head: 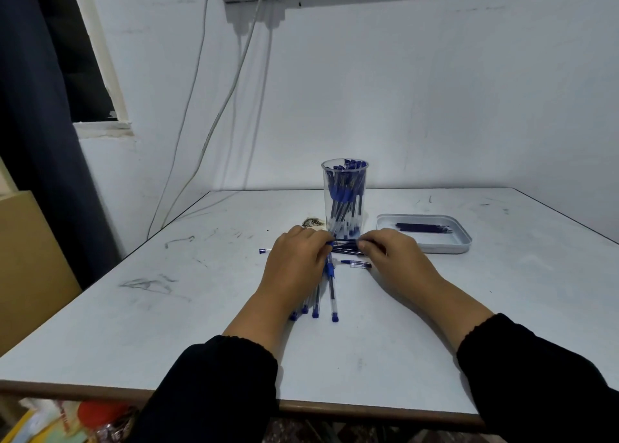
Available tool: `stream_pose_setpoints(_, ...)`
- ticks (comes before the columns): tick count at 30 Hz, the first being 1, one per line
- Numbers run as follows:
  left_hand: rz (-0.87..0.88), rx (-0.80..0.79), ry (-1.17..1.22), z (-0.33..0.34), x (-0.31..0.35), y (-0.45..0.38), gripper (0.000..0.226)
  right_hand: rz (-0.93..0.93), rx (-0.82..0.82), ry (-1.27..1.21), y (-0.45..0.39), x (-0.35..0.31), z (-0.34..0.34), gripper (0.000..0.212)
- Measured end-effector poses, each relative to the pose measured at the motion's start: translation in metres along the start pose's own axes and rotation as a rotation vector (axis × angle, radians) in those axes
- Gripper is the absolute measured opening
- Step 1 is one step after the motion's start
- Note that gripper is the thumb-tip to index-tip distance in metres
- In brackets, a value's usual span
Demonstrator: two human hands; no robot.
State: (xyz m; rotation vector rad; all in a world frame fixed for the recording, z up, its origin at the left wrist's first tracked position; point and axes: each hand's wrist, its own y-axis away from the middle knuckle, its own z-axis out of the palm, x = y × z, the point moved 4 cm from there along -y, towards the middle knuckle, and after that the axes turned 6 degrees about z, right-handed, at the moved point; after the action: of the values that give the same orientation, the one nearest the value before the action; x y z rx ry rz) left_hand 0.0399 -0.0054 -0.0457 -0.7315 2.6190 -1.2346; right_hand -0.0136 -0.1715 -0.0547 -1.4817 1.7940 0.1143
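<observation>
A clear plastic cup (345, 198) full of blue-capped pens stands at the middle of the table. Just in front of it lies a small bunch of dark refills (346, 246). My left hand (296, 258) and my right hand (393, 253) each pinch one end of a thin refill from that bunch, fingertips facing each other. Several clear pens with blue caps (330, 295) lie side by side under and beside my left wrist. A short pen part (356, 264) lies between my hands.
A white tray (464, 241) with several dark refills stands to the right of the cup. A small blue-tipped piece (264, 250) lies left of my left hand. The white table (167, 325) meets the wall at the back; cables hang at the left.
</observation>
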Motion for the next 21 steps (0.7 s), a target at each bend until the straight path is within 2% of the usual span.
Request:
stream_pose_setpoints(3, 0.058, 0.004, 0.011, 0.002, 0.003, -0.001, 0.019, 0.158, -0.049, -0.432, 0.005, -0.009, 0.005, 0.024)
stream_pose_setpoints(6, 0.098, 0.008, 0.028, 0.004, 0.004, -0.001, 0.021, 0.205, -0.12, -0.447, 0.005, -0.012, 0.012, 0.031)
stream_pose_setpoints(8, 0.095, 0.015, 0.042, 0.004, 0.004, -0.001, 0.027, 0.229, -0.144, -0.498, 0.005, -0.012, 0.015, 0.024)
stream_pose_setpoints(11, 0.096, 0.026, 0.047, 0.003, 0.004, -0.001, 0.03, 0.287, -0.164, -0.759, 0.007, -0.014, 0.015, 0.005)
stream_pose_setpoints(12, 0.1, 0.029, 0.049, 0.003, 0.004, -0.001, 0.029, 0.289, -0.177, -0.823, 0.008, -0.016, 0.015, 0.008)
stream_pose_setpoints(14, 0.1, 0.033, 0.048, 0.003, 0.004, -0.001, 0.029, 0.277, -0.197, -0.86, 0.009, -0.019, 0.013, 0.02)
stream_pose_setpoints(18, 0.106, 0.042, 0.044, 0.002, 0.005, 0.0, 0.03, 0.3, -0.178, -0.784, 0.009, -0.018, 0.009, 0.016)
stream_pose_setpoints(21, 0.113, 0.042, 0.04, 0.002, 0.005, 0.0, 0.029, 0.309, -0.171, -0.701, 0.008, -0.016, 0.011, 0.025)
